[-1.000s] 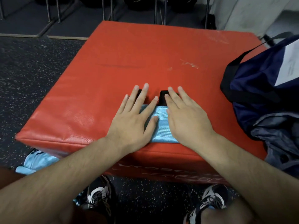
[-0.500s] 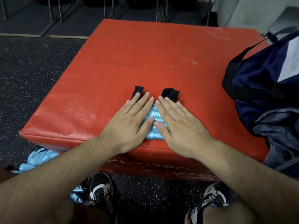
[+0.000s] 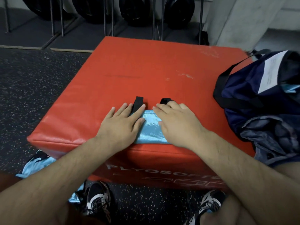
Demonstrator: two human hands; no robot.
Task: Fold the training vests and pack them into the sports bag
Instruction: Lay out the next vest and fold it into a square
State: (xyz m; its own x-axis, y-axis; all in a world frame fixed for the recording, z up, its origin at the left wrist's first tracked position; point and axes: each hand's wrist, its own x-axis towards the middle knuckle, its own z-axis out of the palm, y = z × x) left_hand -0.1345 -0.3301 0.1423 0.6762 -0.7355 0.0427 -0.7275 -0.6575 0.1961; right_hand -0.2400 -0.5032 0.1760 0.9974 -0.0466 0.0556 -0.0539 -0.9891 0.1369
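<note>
Fingers extended, palms flat, my left hand (image 3: 121,123) and right hand (image 3: 177,122) press the folded blue vest (image 3: 150,127) on the red box (image 3: 129,70) mid-frame, sports bag (image 3: 243,88) at right.

The folded vest (image 3: 150,129) lies on the padded box (image 3: 146,70), at its near edge, about midway along; the left hand (image 3: 120,124) rests flat on the vest's left side and the right hand (image 3: 177,125) on its right side, a strip of vest showing between them; 2 straps (image 3: 138,101) stick out from the vest's far end, by the fingertips; the sports bag (image 3: 243,95) sits at the box's right edge, apart from the vest; a second vest (image 3: 37,164) lies on the floor before the box's near left corner; a rack of weight plates (image 3: 129,10) stands behind the box.
</note>
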